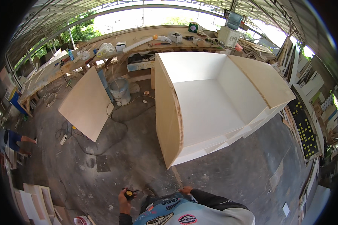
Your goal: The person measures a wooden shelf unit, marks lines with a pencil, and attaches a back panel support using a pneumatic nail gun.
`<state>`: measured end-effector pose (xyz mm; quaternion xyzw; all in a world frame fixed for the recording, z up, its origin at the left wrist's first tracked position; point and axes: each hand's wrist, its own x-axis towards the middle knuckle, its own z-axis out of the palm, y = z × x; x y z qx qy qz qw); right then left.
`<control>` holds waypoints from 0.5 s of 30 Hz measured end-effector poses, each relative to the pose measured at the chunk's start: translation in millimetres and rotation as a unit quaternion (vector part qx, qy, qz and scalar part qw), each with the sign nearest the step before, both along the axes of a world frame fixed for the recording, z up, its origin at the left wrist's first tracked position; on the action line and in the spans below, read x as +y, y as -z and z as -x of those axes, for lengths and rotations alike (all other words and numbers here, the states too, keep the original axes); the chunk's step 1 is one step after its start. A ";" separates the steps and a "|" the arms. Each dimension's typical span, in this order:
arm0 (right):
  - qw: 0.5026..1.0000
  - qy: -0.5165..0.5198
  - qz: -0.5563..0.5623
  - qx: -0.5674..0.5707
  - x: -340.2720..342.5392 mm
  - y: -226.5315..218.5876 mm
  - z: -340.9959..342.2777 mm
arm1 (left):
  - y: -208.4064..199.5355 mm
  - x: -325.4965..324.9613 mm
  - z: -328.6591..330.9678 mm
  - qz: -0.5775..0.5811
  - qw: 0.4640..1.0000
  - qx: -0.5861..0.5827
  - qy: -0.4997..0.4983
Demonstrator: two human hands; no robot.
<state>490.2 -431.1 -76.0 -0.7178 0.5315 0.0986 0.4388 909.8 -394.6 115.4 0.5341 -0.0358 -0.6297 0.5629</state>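
Note:
A small black and yellow tape measure (129,193) sits in my left hand (124,198), whose fingers are closed around it. Close against the front of my body is my right hand (185,190); its fingers are too small and partly hidden to read. Ahead of both hands, apart from them, stands a large wooden cabinet box (169,108). Its inside is white, its outer panels are bare plywood, and the side turned up toward me is open. Neither hand touches it.
A plywood panel (87,103) leans left of the cabinet, near a bucket (119,90). Black cable (97,153) and a white power strip (64,139) lie on the floor. A tool-strewn workbench (142,48) runs behind. Another person (15,140) is at far left; wood offcuts (289,67) stand right.

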 end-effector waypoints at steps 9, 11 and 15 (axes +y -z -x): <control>0.979 -0.180 -0.078 -0.058 -114.3 2.9 -147.7 | -27.6 -137.3 -122.7 0.035 0.996 -0.069 0.038; 0.984 -0.125 -0.097 -0.088 -126.8 18.3 -171.3 | -27.4 -178.1 -115.0 0.042 0.992 -0.085 0.087; 0.962 -0.195 -0.046 -0.186 -218.1 -9.4 -230.4 | 27.5 -231.4 -133.0 -0.021 0.921 -0.285 0.266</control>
